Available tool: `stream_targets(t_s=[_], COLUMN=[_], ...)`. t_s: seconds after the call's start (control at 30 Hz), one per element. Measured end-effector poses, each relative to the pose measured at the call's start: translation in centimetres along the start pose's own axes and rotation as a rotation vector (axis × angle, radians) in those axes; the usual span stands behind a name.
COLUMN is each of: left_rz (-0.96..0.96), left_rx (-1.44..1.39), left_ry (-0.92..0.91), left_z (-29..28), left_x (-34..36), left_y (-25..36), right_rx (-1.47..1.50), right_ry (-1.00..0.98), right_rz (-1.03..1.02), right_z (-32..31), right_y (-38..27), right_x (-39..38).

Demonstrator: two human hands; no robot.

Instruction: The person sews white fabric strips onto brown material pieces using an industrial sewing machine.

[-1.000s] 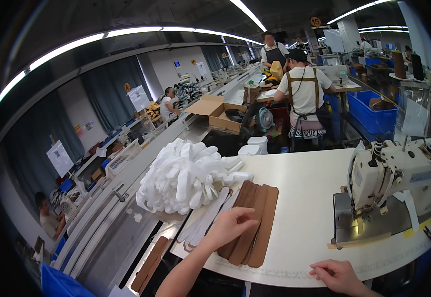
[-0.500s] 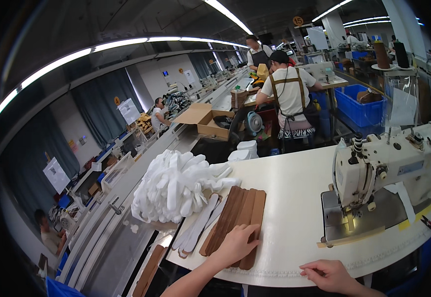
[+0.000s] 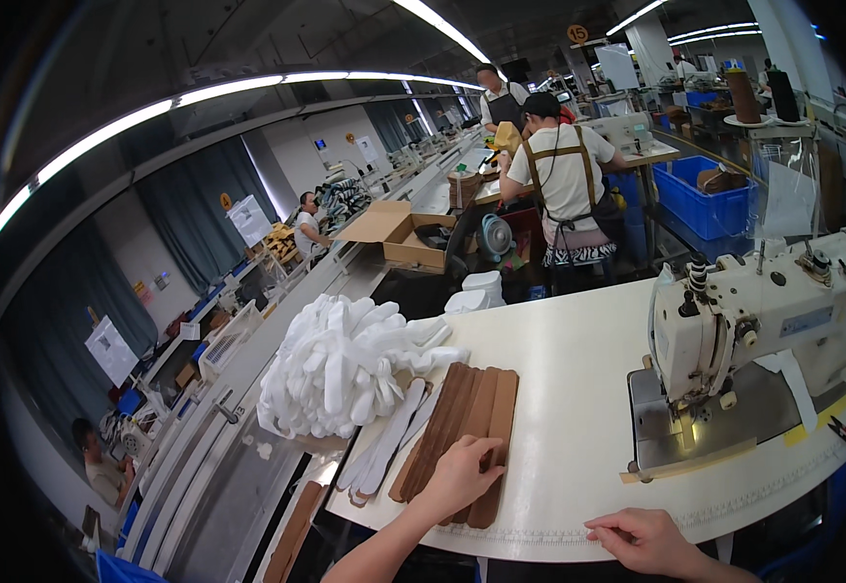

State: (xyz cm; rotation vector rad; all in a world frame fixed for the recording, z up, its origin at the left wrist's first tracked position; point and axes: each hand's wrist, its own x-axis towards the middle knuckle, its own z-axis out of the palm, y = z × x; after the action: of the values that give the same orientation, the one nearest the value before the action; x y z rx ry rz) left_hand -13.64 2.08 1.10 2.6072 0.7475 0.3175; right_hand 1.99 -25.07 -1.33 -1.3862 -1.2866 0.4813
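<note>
My left hand (image 3: 462, 476) lies flat, fingers spread, on the near end of a row of long brown strips (image 3: 467, 413) that sit side by side on the cream work table (image 3: 569, 389). Just left of them are a few white strips (image 3: 389, 442), and behind those a big heap of white padded pieces (image 3: 340, 364). My right hand (image 3: 642, 539) rests on the table's front edge with its fingers curled loosely and nothing in it. A white sewing machine (image 3: 763, 311) stands at the right of the table.
A metal conveyor channel (image 3: 234, 486) runs along the table's left side, with another brown strip (image 3: 292, 534) in it. Beyond the table a person in an apron (image 3: 564, 189) works with their back turned, beside an open cardboard box (image 3: 404, 238) and blue crates (image 3: 710, 199).
My left hand has slid from the middle of the brown strips down to their near end. My right hand stays on the table's front edge.
</note>
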Motion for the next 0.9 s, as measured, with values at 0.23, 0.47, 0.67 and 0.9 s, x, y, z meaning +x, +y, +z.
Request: stream_targets(t_s=[0.23,0.47,0.67,0.9], left_rz=[-0.040,0.035,0.003,-0.037], left_rx=[-0.159,-0.043,-0.119,-0.180], left_ry=[-0.093,-0.148,-0.169,-0.156], left_z=[-0.6,-1.0,-1.5,-1.0], left_x=[-0.4,-1.5,-1.0,-1.2], left_y=[-0.1,0.8,0.6,-0.2], right_rx=[-0.001,-0.016,-0.017,-0.003], right_ry=[0.009,0.006,0.023,0.016], right_rz=[0.002,-0.027,-0.019,-0.020], right_z=[0.1,0.1,0.1,0.2], right_y=[0.2,0.2,0.2,0.1], right_x=[-0.1,0.0,0.1,0.0])
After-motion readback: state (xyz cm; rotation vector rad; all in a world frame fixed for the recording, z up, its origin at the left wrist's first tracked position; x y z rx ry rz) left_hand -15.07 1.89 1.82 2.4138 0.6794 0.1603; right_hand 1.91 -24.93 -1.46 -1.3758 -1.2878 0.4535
